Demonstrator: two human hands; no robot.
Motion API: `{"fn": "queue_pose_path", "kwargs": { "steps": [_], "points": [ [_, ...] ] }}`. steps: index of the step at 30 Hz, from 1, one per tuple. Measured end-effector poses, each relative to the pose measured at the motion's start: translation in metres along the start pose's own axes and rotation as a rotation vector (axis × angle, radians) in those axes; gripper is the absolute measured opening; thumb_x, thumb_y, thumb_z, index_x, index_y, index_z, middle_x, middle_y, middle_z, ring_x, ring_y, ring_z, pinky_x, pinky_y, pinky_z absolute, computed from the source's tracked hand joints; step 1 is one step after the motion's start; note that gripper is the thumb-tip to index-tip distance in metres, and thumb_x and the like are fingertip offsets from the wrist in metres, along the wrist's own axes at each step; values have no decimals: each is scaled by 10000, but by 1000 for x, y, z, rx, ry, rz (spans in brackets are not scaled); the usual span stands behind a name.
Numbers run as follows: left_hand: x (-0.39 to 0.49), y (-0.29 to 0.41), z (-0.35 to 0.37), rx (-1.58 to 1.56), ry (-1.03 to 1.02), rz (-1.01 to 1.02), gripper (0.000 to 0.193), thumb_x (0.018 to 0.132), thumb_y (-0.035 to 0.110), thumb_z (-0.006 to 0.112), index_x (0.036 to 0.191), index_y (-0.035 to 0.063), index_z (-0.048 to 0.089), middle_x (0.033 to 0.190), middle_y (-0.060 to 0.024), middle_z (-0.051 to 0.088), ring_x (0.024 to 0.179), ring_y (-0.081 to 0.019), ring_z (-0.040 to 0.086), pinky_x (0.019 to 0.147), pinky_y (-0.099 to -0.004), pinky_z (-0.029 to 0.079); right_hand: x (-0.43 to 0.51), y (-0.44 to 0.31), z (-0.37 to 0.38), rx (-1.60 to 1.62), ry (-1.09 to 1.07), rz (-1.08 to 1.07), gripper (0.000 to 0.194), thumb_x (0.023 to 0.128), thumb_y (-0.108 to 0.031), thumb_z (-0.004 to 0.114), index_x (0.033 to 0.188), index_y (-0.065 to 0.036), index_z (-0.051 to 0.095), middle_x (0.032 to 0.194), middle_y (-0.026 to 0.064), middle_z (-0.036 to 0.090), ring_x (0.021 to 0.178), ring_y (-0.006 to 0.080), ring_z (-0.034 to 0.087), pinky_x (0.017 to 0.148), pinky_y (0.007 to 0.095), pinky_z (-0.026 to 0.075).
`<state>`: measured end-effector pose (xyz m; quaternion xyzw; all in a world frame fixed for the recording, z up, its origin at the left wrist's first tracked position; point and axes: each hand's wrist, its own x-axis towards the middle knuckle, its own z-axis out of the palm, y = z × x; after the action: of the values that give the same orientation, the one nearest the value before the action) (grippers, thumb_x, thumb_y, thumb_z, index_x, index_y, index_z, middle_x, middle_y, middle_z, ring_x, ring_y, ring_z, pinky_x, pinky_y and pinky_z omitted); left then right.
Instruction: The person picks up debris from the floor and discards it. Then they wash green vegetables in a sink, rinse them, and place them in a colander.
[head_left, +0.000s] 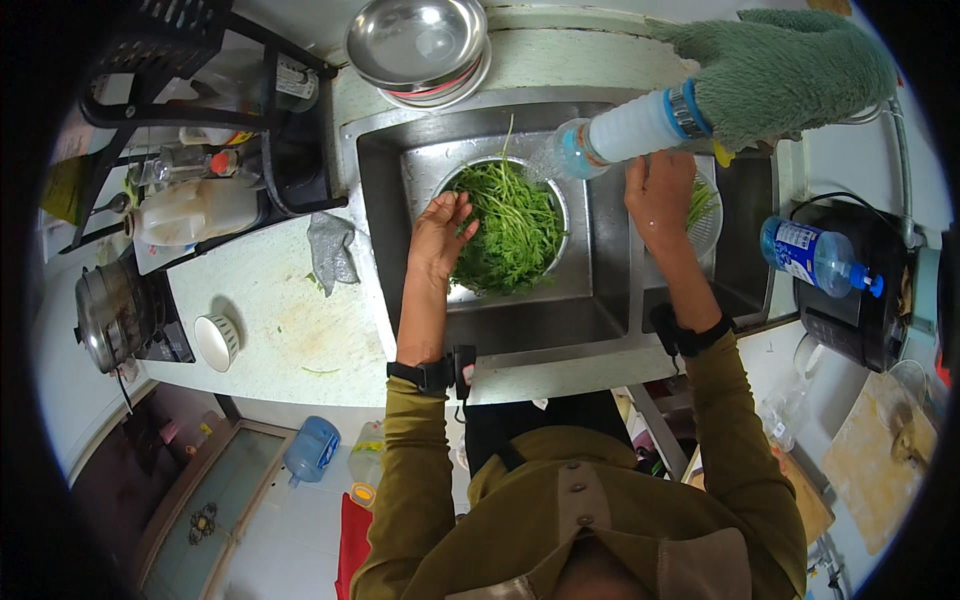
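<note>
A round metal bowl (566, 217) heaped with leafy green herbs (510, 225) sits in the left basin of a stainless steel sink (611, 292). My left hand (442, 231) is at the bowl's left rim, thumb and fingertips drawn together beside the leaves; whether a stem is between them is too small to tell. Water sprays from a faucet filter extension (637, 126) towards the bowl's upper right. Below that filter, over the right basin, is my right hand (662, 196), its fingertips partly hidden. A white colander (706, 234) with green stems lies partly behind it.
Stacked metal bowls (416, 45) stand behind the sink, and a fuzzy green cloth (795, 79) covers the faucet. Left on the counter are a grey cloth (331, 247), a white cup (217, 341) and a black rack (274, 135). A pump bottle (814, 255) lies at right on a black appliance (840, 322).
</note>
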<state>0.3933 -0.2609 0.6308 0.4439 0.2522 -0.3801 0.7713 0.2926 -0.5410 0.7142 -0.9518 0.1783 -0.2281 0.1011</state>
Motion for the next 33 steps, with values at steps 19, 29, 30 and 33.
{"fn": "queue_pose_path", "kwargs": {
  "steps": [19,29,30,33],
  "points": [
    [-60,-37,-99,1615,523,242,162,771,167,563,803,57,679,813,-194,639,800,-342,629,710,-415,498,1,-14,-7,-42,101,-88,328,731,-65,548,1059,-78,544,904,161,492,893,342,467,796,478,345],
    [-62,-31,-62,1666,530,456,307,759,219,639,1007,42,598,1021,-183,596,896,-357,598,748,-430,495,-51,-57,57,413,-561,264,300,751,-88,564,1037,0,555,1049,208,547,993,370,516,863,403,416],
    [-58,-29,-56,1645,548,448,307,755,203,636,1016,46,597,1014,-183,598,911,-356,590,762,-431,489,-52,-52,71,330,-583,269,318,754,-92,559,1053,13,544,1063,212,538,1005,371,509,866,408,418],
    [-48,-23,-41,1637,627,362,319,743,155,624,1046,59,592,992,-183,603,956,-353,567,805,-433,468,-58,-44,96,127,-699,376,363,758,-104,553,1088,42,520,1112,221,508,1038,373,490,871,414,422]
  ]
}}
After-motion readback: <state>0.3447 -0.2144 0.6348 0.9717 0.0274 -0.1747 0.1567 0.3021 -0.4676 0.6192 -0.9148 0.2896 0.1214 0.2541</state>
